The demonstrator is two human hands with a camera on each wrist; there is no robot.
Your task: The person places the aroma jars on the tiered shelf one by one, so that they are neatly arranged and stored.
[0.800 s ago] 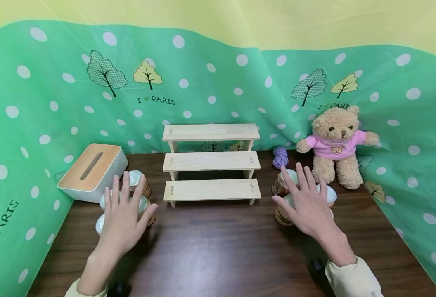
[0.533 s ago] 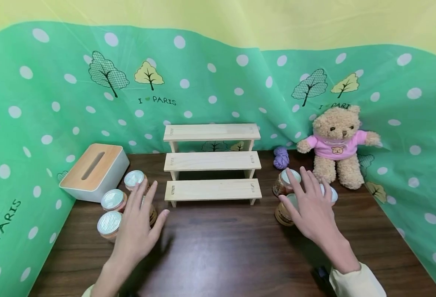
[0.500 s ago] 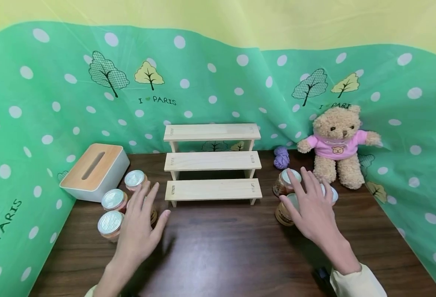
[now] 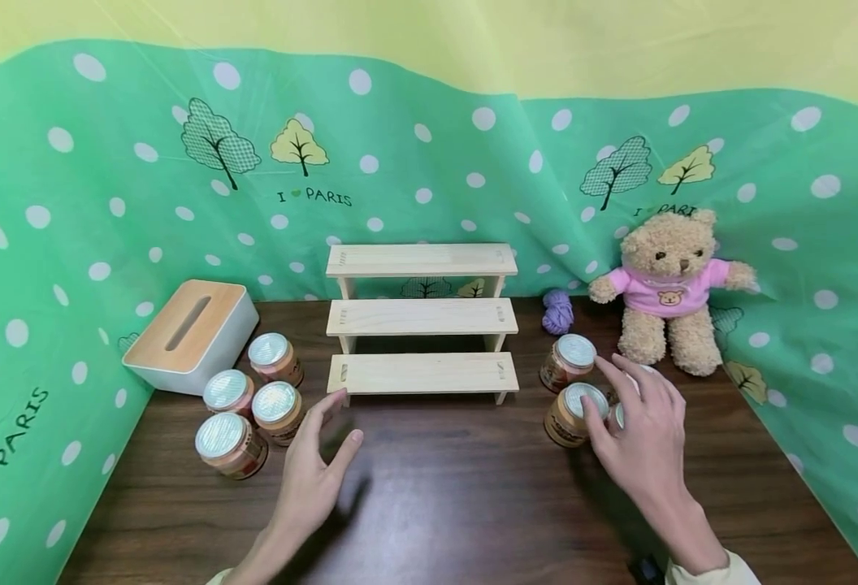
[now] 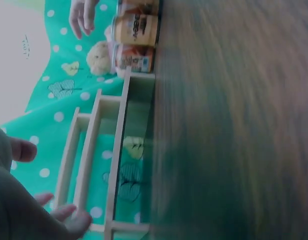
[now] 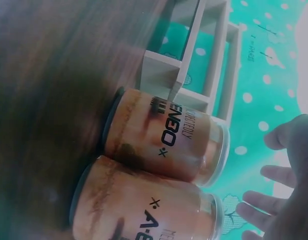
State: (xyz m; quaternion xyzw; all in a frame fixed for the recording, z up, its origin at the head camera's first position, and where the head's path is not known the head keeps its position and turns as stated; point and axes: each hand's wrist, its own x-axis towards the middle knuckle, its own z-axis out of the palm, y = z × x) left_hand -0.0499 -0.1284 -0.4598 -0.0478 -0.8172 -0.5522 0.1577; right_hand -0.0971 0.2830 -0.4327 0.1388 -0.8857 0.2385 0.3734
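My left hand hovers over the table in front of the left end of a three-step wooden shelf, thumb spread and nothing held. To its left stand several lidded jars, the nearest being a jar with a silvery lid. Over the right-hand jars is my right hand, its fingers loosely bent and grasping nothing. Just left of it are a front jar and a back jar; another jar is partly hidden beneath the hand. The right wrist view shows the fingers apart from two jars' lids.
A white tissue box with a wooden top stands at the back left. Purple yarn and a teddy bear in a pink shirt are at the back right. Green dotted cloth hangs behind the dark wooden table.
My left hand has moved right, away from the left jars, uncovering them. My right hand has shifted slightly right and its fingers have bent, showing more of the two jars beside it.
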